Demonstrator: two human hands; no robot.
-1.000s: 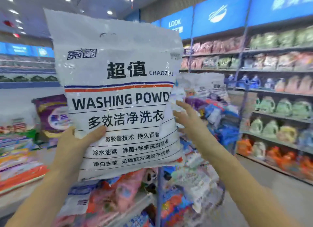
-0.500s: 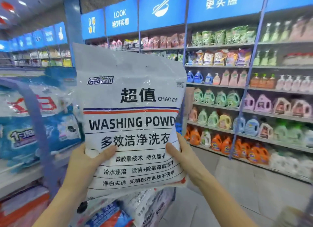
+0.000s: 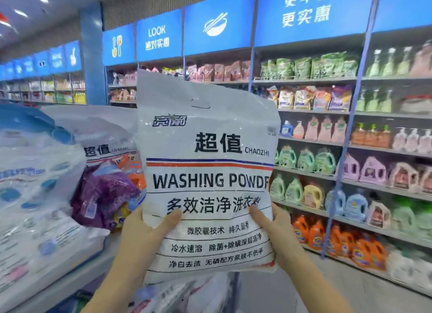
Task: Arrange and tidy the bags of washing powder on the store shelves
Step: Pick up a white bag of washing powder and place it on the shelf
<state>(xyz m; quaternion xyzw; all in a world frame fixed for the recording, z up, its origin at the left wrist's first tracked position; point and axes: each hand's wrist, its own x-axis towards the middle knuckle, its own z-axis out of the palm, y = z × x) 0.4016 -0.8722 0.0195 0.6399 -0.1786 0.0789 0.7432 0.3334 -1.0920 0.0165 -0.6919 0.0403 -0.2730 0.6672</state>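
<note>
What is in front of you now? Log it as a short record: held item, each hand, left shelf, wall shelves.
held item: washing powder bag, upright, print toward the camera
left hand: grips its lower left edge, thumb on front
right hand: grips its lower right edge, thumb on front
left shelf: matching white bag, purple bag in front of it
wall shelves: detergent jugs in rows
</note>
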